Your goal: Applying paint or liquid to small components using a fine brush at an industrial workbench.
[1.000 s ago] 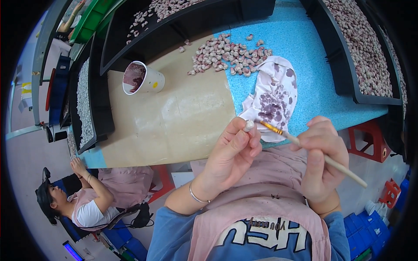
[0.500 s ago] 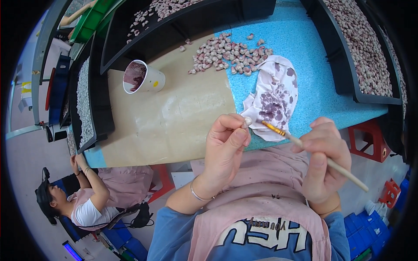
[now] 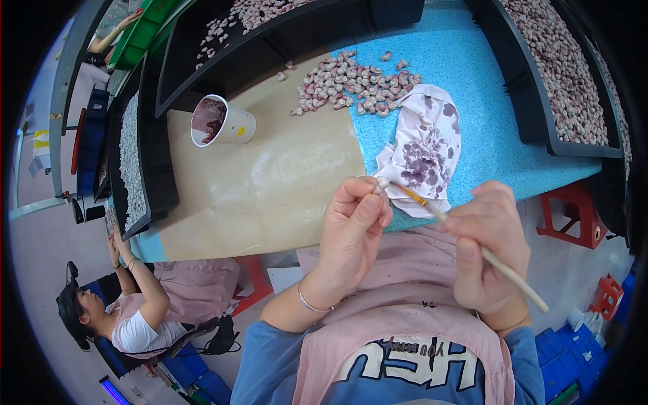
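My left hand point(image 3: 354, 229) pinches a small pale, rounded piece point(image 3: 382, 183) between thumb and fingertips. A slim paintbrush point(image 3: 514, 278) with a light handle and yellowish ferrule is gripped in my right hand point(image 3: 489, 243). Its dark tip comes right up to the piece; whether it touches is too small to tell. Just beyond my hands lies a crumpled white cloth point(image 3: 442, 131) with purple stains. A heap of small white-and-purple pieces point(image 3: 337, 84) is spread past it. To the left, a white paper cup point(image 3: 241, 125) tilts open, coated inside with dark purple paint.
Black bins hold many small pieces: one far point(image 3: 297, 50), one right point(image 3: 523, 101), one left point(image 3: 158, 182) with whitish ones. Brown paper point(image 3: 270, 196) covers part of the blue tabletop point(image 3: 486, 148). A co-worker point(image 3: 145, 304) sits at the left; a red stool point(image 3: 574, 219) stands right.
My right hand has moved left, bringing the brush tip from over the cloth to the small piece. My left hand has hardly moved.
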`<action>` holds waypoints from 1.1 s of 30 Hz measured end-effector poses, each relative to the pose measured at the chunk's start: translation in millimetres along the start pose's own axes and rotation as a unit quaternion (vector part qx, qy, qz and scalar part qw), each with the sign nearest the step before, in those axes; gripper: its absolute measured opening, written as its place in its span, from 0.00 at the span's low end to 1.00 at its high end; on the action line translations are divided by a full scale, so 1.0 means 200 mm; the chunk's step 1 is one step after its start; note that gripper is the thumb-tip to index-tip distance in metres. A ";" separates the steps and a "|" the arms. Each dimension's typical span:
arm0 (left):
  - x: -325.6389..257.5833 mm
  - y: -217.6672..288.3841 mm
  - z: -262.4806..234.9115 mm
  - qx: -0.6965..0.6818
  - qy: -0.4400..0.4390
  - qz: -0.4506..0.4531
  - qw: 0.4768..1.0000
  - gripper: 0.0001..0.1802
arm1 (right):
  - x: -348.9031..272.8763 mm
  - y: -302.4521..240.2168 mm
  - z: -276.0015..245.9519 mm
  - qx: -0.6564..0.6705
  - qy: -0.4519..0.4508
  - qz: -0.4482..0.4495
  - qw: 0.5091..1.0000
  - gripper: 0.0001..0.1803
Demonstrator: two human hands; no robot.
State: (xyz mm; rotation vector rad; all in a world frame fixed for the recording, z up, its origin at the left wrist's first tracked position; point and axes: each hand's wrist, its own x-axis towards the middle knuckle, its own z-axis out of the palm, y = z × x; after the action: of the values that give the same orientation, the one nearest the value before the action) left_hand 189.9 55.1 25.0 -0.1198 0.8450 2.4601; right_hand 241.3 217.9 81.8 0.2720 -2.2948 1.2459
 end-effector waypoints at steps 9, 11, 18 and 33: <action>0.00 0.00 0.00 0.017 0.011 0.001 1.000 0.04 | -0.01 0.01 -0.02 0.079 0.022 0.016 0.996 0.03; -0.01 -0.01 0.00 0.028 0.010 0.003 1.000 0.04 | 0.01 0.01 -0.01 0.062 0.016 0.015 0.998 0.03; 0.00 0.00 -0.01 0.089 -0.006 0.058 0.994 0.06 | -0.02 0.04 -0.02 0.085 0.069 0.078 0.991 0.02; 0.04 0.03 -0.03 0.241 -0.006 0.137 0.961 0.06 | -0.01 0.06 -0.05 0.069 0.064 0.065 0.993 0.02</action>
State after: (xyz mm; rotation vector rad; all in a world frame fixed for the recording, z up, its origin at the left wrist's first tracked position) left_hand 179.6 50.5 22.6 0.1999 1.5132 2.4129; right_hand 241.0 232.9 76.5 0.0896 -2.1503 1.4464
